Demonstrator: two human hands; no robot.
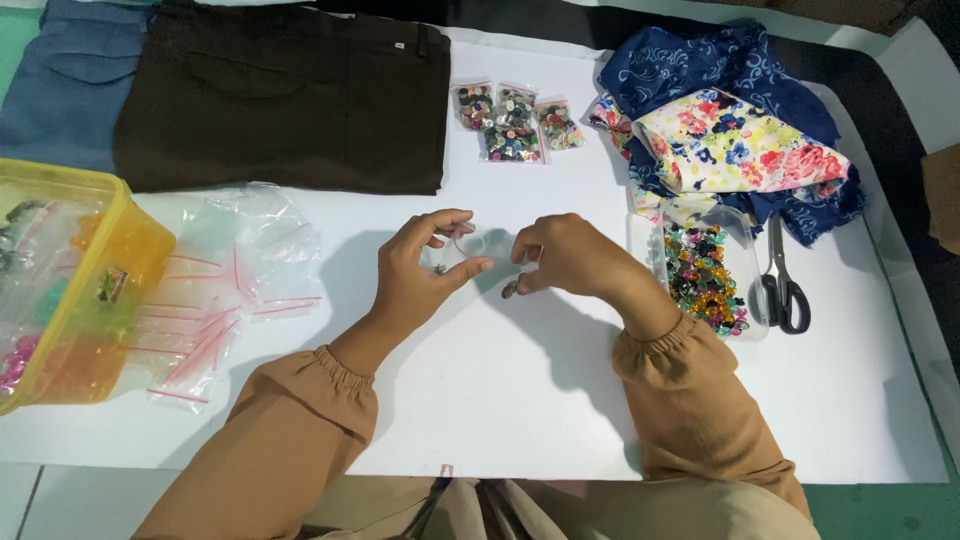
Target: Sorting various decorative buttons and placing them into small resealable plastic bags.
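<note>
A white table [520,400] fills the view, with green floor showing past its near corners and a dark strip along its far right edge.

Taking the small clear zip bag [462,250] at the middle of the table as the landmark: the left hand [425,270] holds it by its left side, thumb and forefinger pinching the red-striped mouth open while the other fingers curl beneath. The right hand [565,255] sits just right of the bag, fingertips pressed together around a few small buttons [512,289] — one shows dark below the fingers. Both sleeves are tan.

Containers next. Far left of the bag stands a yellow plastic tub [130,225], its contents blurred but colourful. Between tub and bag lies a loose heap of empty zip bags [230,290]. Beyond the bag, three filled button packets [515,125] lie close together. Right of it, past the right hand, a clear tray [740,235] holds bright mixed buttons, with scissors [783,285] just beside it. Beyond the tray — a pile of floral and blue cloth [735,125]. Beyond the bag to the left, folded dark trousers [285,95] lie by blue ones [65,85].
</note>
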